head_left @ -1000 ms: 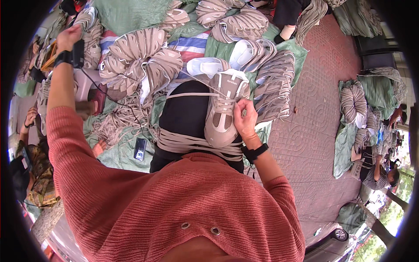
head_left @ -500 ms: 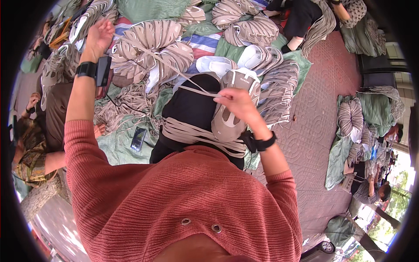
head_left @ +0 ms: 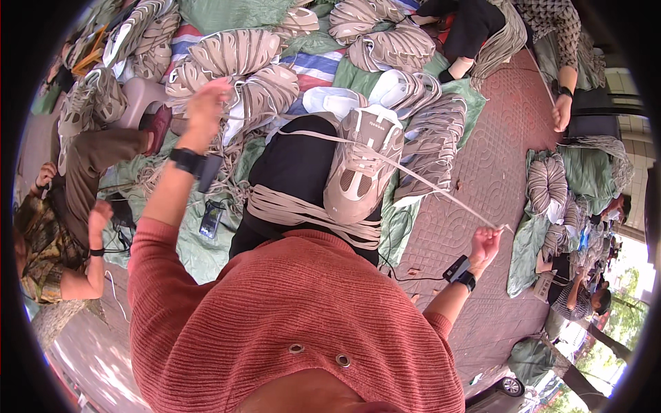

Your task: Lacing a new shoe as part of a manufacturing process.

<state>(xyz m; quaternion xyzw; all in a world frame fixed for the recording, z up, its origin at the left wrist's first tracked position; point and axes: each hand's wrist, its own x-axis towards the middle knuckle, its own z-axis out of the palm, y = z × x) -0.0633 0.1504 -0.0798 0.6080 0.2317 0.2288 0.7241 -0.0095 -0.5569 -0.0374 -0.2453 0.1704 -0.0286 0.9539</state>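
Note:
A beige-grey sneaker upper [head_left: 358, 180] rests on my right thigh, with a flat beige lace [head_left: 441, 189] running through its eyelets. My right hand [head_left: 485, 244] is out to the right, fingers pinched shut on the lace's end, and the lace is stretched taut from the upper. The lace's other part lies over my left thigh. My left hand [head_left: 208, 110] is raised in front of a ring of stacked uppers [head_left: 237, 54]; its fingers are smeared by motion, so a hold cannot be made out. A bundle of beige laces [head_left: 310, 217] lies across my thighs.
Stacked uppers [head_left: 441, 138] lie on green sheeting right of my lap. A phone [head_left: 212, 219] and tangled laces lie to the left. Co-workers sit at left and far right; one person's hand [head_left: 562, 113] hangs at the upper right. A pink stool [head_left: 144, 96] stands left.
My right hand has pulled the lace from over the upper out to the right and nearer me. My left hand has come down and rightward. The person at left has raised a hand.

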